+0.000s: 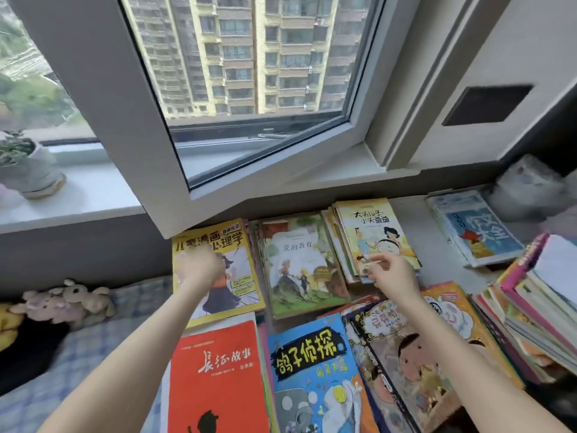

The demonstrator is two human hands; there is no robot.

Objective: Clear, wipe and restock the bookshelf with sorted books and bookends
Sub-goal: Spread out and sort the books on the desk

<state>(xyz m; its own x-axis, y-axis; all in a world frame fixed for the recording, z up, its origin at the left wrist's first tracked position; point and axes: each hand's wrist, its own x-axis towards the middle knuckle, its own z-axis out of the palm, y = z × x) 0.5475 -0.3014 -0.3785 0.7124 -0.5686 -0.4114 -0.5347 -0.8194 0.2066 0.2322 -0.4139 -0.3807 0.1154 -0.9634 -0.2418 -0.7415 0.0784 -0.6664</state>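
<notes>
Books lie flat in rows across the lower middle and right of the frame, below an open window (249,57). The left hand (199,265) reaches to the centre left and lies over the top of a yellow comic book (231,295). It is smeared by blur, so I cannot tell how its fingers are set or whether they hold anything. The right hand (393,273) is at centre right, fingers loosely curled, with thumb and forefinger close together at the near edge of a stack of cartoon books (368,226). Whether they grip that edge cannot be told.

Between the two hands lies a green book (299,276). Nearer the bottom edge are a red book (215,370) and a blue book (312,370). A tall slanting pile of books (537,307) fills the right edge.

On the windowsill (87,195) at the left edge a white pot (34,173) holds a green plant (12,148). Soft toys (68,300) rest on a checked blanket (93,354) at lower left.
</notes>
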